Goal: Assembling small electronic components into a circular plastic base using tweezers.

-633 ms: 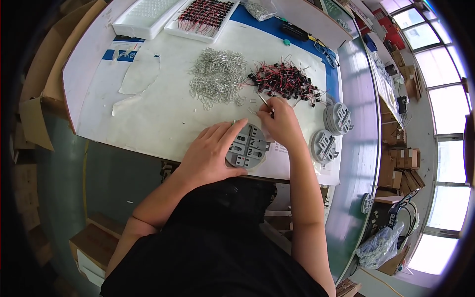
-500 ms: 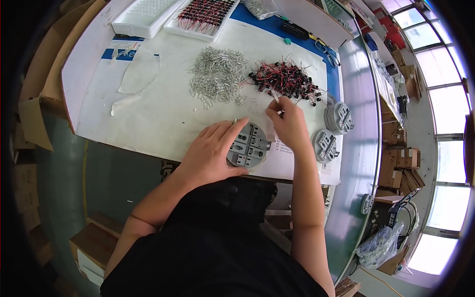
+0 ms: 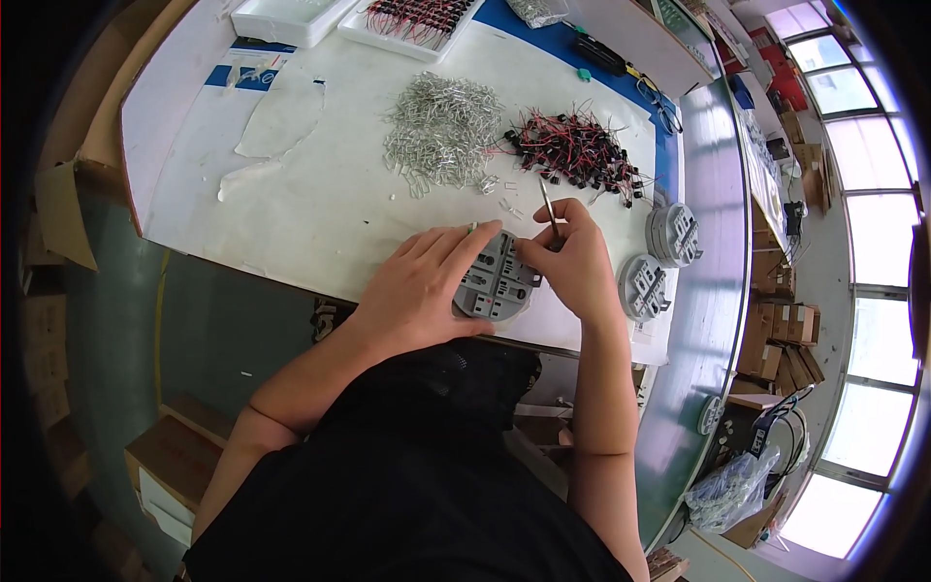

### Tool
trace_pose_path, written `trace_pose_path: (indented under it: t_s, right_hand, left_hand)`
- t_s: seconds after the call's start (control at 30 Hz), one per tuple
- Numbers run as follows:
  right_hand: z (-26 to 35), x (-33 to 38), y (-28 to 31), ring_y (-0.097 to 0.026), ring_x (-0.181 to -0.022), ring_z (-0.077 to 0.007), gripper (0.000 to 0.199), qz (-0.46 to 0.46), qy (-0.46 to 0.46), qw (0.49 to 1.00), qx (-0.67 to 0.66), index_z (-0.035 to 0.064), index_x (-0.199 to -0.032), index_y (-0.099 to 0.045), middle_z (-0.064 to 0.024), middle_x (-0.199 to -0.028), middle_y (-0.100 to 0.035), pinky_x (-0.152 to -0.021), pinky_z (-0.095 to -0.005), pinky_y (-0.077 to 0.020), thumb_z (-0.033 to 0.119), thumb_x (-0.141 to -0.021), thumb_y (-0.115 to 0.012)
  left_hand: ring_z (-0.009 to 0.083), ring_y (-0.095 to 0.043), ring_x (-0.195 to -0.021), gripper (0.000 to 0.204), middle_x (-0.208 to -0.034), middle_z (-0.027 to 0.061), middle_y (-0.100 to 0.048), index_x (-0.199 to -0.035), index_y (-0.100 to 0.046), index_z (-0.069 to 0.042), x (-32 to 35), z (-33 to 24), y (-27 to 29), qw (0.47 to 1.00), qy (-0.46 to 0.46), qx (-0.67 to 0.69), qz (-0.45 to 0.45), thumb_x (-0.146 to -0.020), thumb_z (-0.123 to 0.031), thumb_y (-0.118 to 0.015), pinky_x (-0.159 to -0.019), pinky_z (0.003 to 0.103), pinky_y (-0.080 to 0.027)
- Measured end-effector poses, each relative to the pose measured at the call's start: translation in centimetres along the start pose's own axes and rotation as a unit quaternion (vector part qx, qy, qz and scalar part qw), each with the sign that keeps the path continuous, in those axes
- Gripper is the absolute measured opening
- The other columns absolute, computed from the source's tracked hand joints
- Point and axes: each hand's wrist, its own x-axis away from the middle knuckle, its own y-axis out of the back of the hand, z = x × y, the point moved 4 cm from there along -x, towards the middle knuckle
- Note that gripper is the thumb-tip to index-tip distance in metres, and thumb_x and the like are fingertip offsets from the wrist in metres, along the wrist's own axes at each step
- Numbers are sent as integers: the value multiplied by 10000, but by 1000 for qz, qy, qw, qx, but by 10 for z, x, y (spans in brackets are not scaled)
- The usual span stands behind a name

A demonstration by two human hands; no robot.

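Observation:
A round grey plastic base (image 3: 496, 282) with slots and small fittings lies near the table's front edge. My left hand (image 3: 412, 286) grips its left side, thumb at the near rim and fingers along the far rim. At the base's upper right, my right hand (image 3: 580, 264) is closed round a slim metal tool (image 3: 550, 207), perhaps tweezers, which points up and away. Its fingertips touch or nearly touch the base; any small part between them is hidden. Beyond the hands lie a heap of bent silvery wire clips (image 3: 441, 126) and a heap of black parts with red-and-black wires (image 3: 572, 147).
More round grey bases (image 3: 672, 236) are stacked at the right, with another base (image 3: 643, 287) nearer me. White trays (image 3: 424, 44) stand at the back. A black-handled tool (image 3: 598, 53) and blue-handled pliers (image 3: 659, 102) lie back right. A ledge (image 3: 713, 204) runs along the right.
My right hand has come down from beside the wired parts to the base's upper right, and its tool now points away. My left hand still holds the base. The view has shifted slightly.

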Motion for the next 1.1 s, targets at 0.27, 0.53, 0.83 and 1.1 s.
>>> trace_pose_path:
  t_s: [0.27, 0.53, 0.83, 1.1]
  right_hand:
    - [0, -4, -3, -650, -675, -91, 367, -2, 4, 1000, 1, -21, -1176, -612, -74, -773, -720, -617, -257, -505, 82, -892, -820]
    - [-12, 8, 10, -609, -657, -63, 190, -64, 3, 998, -24, -20, -980, -717, -43, -755, -724, -611, -241, -487, 155, -957, -788]
    - [-6, 17, -9, -574, -675, -61, 208, -67, 21, 996, 51, -49, -974, -735, -22, -763, -707, -641, -247, -480, 158, -989, -747]
    - [-42, 26, -9, -583, -652, -99, 200, -104, 64, 984, -128, -40, -991, -734, -55, -758, -710, -630, -284, -483, 160, -993, -730]
  left_hand:
    - [344, -576, -1349, 1098, -1440, 160, -607, -1605, -397, -105, 0, -1, 1, 1000, 0, -1, 4, -704, -390, -956, -1139, 469, -467]
    - [355, -590, -1330, 1102, -1428, 165, -616, -1596, -415, -95, -1, 1, 3, 1000, -1, 5, 2, -703, -451, -954, -1132, 473, -469]
    - [374, -637, -1239, 944, -1348, 158, -668, -1554, -482, -68, -7, 5, 0, 997, -16, 59, -44, -802, -455, -901, -1067, 474, -502]
    - [329, -683, -1146, 740, -1255, 162, -697, -1495, -522, -39, -12, 7, 4, 992, -15, 95, -87, -896, -319, -853, -963, 431, -546]
